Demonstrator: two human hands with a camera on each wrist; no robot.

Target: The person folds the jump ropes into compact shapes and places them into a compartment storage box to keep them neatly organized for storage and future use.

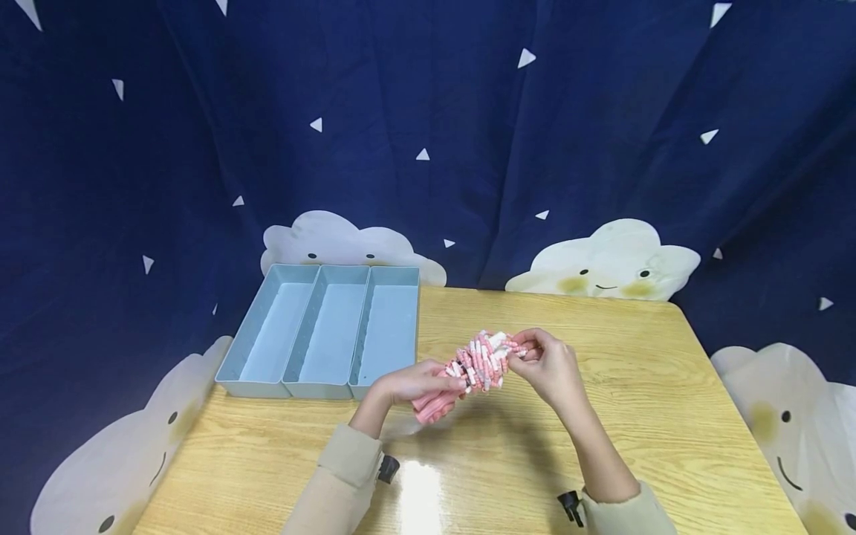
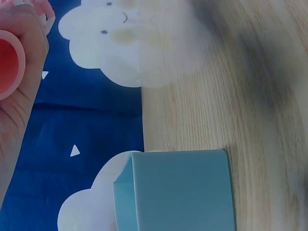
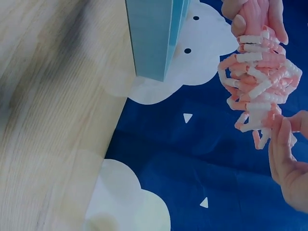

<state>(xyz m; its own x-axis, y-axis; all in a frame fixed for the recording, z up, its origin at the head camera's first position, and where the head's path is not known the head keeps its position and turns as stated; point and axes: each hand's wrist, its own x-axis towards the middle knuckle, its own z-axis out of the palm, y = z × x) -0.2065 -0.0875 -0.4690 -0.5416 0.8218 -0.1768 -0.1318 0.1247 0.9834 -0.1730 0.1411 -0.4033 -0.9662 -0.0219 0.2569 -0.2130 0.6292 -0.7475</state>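
A beaded jump rope [image 1: 484, 362] in pink and white is bundled up and held above the table, its coils wound around themselves. My left hand [image 1: 416, 382] grips its pink handles [image 3: 255, 17] at the lower left end of the bundle. In the left wrist view, the open round end of one handle [image 2: 20, 65] faces the camera. At the opposite end, my right hand [image 1: 550, 365] pinches beaded strands between thumb and fingers, as the right wrist view also shows. Some fingers of the left hand are hidden behind the handles.
Three light blue trays [image 1: 317, 390] stand side by side at the back left of the wooden table [image 1: 622, 416], left of the rope. A dark blue curtain [image 1: 374, 89] with white triangles and clouds hangs around the table's far and side edges.
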